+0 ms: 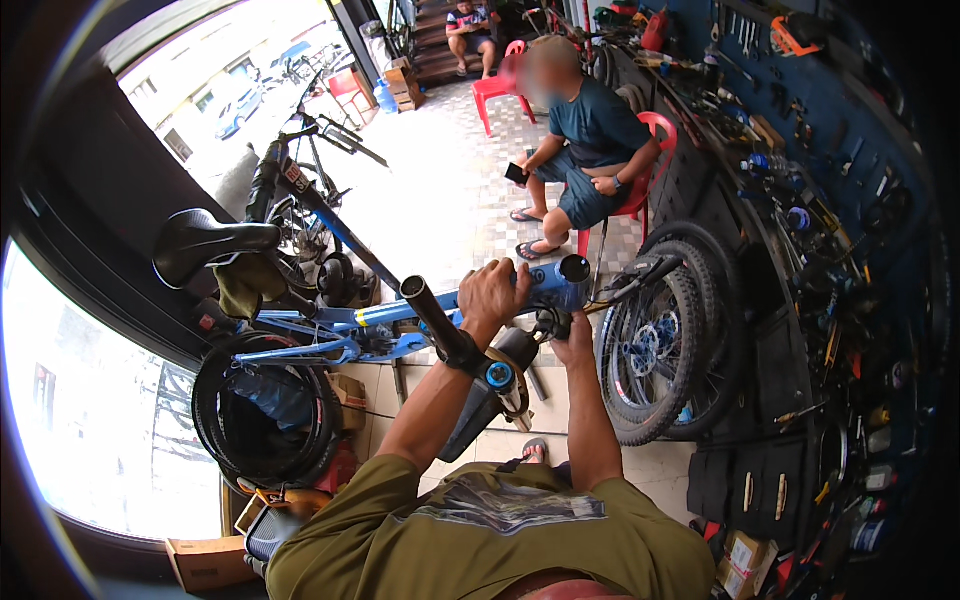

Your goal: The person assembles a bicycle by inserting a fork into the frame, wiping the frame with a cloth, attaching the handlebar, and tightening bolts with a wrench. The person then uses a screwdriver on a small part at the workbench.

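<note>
A blue bicycle frame (pixel 395 312) lies across the middle, its open-ended head tube (pixel 573 268) pointing right. My left hand (pixel 492 298) is closed over the frame just behind the head tube, fingers curled round the tube. Under the head tube, my right hand (pixel 574 338) is raised against the frame's underside, partly hidden. What its fingers hold cannot be made out. A black repair stand post (pixel 428 308) rises in front of my left wrist. Beside it is a stand clamp with a blue cap (pixel 499 375). A black saddle (pixel 216 246) is on the left.
Two or more bicycle wheels (pixel 650 340) lean at the right, close to my right arm. Tires (pixel 265 405) stand on the left. A person (pixel 597 130) sits on a red chair (pixel 643 185), holding a phone. Tools crowd the bench and wall at right. Another bicycle (pixel 310 140) stands behind.
</note>
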`<state>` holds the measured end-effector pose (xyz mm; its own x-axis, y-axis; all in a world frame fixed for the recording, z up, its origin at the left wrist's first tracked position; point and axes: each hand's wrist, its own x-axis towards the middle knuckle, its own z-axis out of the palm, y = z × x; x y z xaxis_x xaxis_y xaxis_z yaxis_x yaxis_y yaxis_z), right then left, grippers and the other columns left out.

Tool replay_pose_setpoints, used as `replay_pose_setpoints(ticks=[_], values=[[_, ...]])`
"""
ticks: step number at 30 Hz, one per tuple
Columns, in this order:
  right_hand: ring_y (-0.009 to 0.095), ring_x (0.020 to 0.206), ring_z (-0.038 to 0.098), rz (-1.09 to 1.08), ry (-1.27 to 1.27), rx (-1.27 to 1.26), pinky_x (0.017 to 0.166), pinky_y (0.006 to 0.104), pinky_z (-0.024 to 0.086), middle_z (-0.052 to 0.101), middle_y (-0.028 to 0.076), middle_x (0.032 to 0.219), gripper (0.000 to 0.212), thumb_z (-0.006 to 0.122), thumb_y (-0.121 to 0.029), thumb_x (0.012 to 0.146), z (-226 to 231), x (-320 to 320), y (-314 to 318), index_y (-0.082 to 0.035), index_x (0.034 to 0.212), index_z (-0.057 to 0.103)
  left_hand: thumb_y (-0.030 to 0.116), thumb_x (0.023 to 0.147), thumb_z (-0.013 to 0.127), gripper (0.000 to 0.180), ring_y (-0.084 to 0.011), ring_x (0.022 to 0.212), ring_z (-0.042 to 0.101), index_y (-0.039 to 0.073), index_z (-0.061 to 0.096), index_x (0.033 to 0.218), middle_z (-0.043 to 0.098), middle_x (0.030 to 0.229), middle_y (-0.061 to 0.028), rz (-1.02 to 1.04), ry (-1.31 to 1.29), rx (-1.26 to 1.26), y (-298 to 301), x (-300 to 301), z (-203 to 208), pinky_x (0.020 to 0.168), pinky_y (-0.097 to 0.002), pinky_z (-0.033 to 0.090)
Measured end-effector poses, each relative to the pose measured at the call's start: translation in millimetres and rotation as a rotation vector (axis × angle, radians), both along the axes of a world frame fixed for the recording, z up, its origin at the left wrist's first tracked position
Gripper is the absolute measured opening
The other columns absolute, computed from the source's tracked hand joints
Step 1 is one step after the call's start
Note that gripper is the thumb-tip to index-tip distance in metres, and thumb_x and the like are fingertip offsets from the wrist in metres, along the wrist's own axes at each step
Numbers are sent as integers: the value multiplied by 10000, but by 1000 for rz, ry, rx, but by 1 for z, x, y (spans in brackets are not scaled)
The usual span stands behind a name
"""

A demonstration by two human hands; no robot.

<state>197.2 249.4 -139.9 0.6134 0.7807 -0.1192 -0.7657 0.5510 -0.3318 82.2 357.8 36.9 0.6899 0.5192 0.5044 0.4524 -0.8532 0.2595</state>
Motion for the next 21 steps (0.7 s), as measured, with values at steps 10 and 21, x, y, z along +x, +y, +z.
replay_pose_setpoints(ticks=[10, 21], values=[[191, 930, 689, -156, -279, -167, 833, 340, 586, 673, 70, 1138, 466, 523, 12, 906, 12, -18, -26, -21, 1369, 566, 396, 1005, 566, 396, -400, 712, 691, 75, 634, 784, 678, 750, -162, -21, -55, -11, 1, -4, -4, 681, -512, 531], [94, 940, 605, -322, -465, -260, 811, 282, 491, 639, 25, 1083, 263, 547, -58, 1001, 20, -29, -16, -23, 1247, 630, 412, 1000, 564, 398, -399, 725, 699, 85, 651, 790, 691, 772, -153, -11, -56, -11, 6, -2, -7, 684, -500, 544]])
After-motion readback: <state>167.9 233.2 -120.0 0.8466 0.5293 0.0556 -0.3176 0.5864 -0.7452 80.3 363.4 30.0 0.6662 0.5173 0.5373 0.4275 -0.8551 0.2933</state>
